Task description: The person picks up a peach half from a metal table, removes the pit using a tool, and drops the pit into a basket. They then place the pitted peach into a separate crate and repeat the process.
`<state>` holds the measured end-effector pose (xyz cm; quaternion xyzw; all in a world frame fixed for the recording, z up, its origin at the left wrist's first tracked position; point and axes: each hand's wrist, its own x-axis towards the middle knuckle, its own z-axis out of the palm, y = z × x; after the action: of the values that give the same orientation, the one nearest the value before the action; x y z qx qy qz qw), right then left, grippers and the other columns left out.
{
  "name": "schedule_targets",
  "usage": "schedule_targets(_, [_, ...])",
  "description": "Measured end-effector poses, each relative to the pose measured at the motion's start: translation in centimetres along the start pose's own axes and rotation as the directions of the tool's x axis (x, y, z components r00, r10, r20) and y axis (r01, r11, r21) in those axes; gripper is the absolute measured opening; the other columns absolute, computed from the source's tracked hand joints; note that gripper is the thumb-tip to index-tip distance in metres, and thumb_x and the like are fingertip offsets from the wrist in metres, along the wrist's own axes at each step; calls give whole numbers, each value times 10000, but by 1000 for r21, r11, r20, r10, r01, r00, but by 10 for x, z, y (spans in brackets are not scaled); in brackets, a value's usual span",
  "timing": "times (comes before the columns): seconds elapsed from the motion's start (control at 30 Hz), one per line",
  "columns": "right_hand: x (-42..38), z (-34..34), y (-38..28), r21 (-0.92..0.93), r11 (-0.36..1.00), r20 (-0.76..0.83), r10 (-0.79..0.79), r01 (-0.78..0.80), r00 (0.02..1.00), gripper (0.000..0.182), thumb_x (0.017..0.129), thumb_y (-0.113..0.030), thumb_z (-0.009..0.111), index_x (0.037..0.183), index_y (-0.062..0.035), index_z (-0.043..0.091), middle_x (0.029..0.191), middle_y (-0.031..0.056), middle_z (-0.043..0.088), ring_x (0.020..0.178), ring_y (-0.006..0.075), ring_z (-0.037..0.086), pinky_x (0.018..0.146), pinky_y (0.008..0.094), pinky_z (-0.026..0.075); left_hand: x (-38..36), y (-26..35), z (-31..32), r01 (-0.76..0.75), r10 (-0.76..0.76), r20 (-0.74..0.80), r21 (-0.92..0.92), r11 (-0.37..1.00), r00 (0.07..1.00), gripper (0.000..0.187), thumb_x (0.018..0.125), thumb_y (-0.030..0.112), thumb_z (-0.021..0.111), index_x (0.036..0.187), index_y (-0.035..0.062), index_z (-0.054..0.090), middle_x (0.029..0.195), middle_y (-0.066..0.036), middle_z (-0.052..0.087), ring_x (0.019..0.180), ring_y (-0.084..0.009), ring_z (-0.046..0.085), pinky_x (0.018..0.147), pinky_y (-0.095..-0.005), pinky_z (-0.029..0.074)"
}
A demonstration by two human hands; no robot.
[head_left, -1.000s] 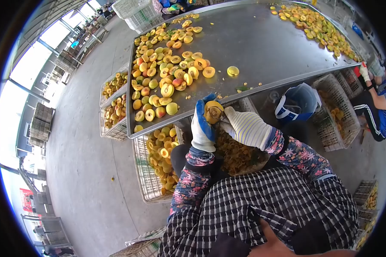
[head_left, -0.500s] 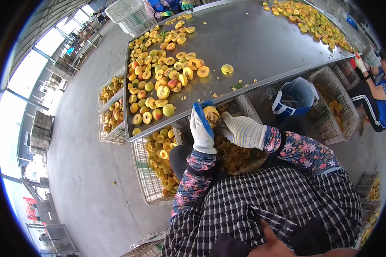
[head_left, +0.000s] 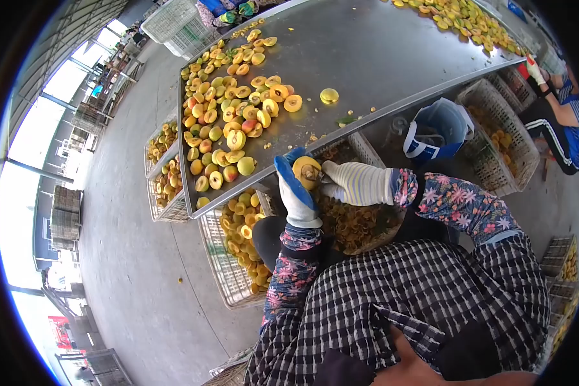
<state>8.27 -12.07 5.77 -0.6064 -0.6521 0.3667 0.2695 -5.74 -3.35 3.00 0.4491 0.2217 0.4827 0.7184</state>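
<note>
1. Cut fruit (head_left: 305, 171) was cupped by part-curled fingers of gloved L hand (head_left: 294, 193), beside fingertips of R hand (head_left: 355, 183).
2. R fingers were bent; hold couldn't be told.
3. Fruit was judged light, soft, prob. slick; best gripped skin-side.

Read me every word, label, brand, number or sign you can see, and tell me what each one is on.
No text can be read anywhere.
Red patch in the bright left background: pale marks, too small and blurred to read.
Blue and white round bucket: no legible lettering.
Left hand in a white and blue glove, right hand in a striped white knit glove: no readable lettering.
</note>
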Motion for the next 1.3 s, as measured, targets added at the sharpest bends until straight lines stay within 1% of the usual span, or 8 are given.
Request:
schedule_targets(0.07, [11,16,23,94,951,-229,-268,296,936,286,1010,-271,548,1167,-32,533,862,137,632,759,296,623,719,378,497,2,-3,9,-131,131,3,-4,991,991,509,1066,410,368,1354,0,456,1201,-140,586,1104,-254,585,973,-385,487])
schedule_targets(0.2, [-8,-3,-43,668,718,74,198,-196,977,355,1024,-279,526,1261,-21,466,763,57,566,601,122,571,544,297,461,8,-4,21,-216,211,-58,-99,971,976,466,1066,388,374,1310,5,480,1206,-142,586,1137,-269,584,1029,-427,468])
schedule_targets(0.47, [7,12,1,-167,978,-133,-149,126,980,304,964,-191,581,1131,42,480,864,245,647,841,421,661,712,448,499,7,-5,14,-64,55,-48,-223,973,997,444,1072,402,381,1164,-7,527,1105,-157,618,1043,-280,628,963,-445,522])
schedule_targets(0.73, [9,4,6,36,987,-158,-146,154,977,310,997,-261,560,1211,-40,522,948,167,623,928,317,628,847,396,481,28,8,-9,191,-192,111,21,981,975,447,1078,363,366,1249,-25,510,1102,-120,635,985,-235,638,927,-371,513])
schedule_targets(0.8, [17,16,4,-147,916,-296,-401,373,867,301,1009,-306,545,1174,-55,524,842,114,588,775,248,622,729,361,502,20,3,6,-76,77,-9,66,995,997,479,1080,383,354,1236,-33,533,1085,-116,645,991,-230,640,945,-363,508])
schedule_targets(0.87, [4,1,-22,568,804,51,178,-175,983,313,1023,-377,525,1110,-76,518,705,27,527,512,128,546,469,293,458,16,-12,22,-396,426,-86,241,886,901,533,1075,420,348,1173,-48,584,1020,-116,664,978,-226,653,948,-353,514])
schedule_targets(1.13, [4,13,11,541,839,89,8,-55,996,401,1025,-425,516,1200,-65,540,669,-7,521,444,100,493,388,259,396,22,11,-7,320,-315,62,-110,941,947,658,1017,561,428,977,-47,677,872,-123,697,757,-236,676,730,-348,557])
schedule_targets(1.3, [-5,0,-32,658,683,206,242,-318,948,430,1018,-464,508,1113,-46,544,644,-1,508,420,102,484,380,252,394,23,20,-3,321,-319,43,-69,944,947,720,999,618,391,1152,-54,597,960,-163,677,842,-286,669,813,-397,563])
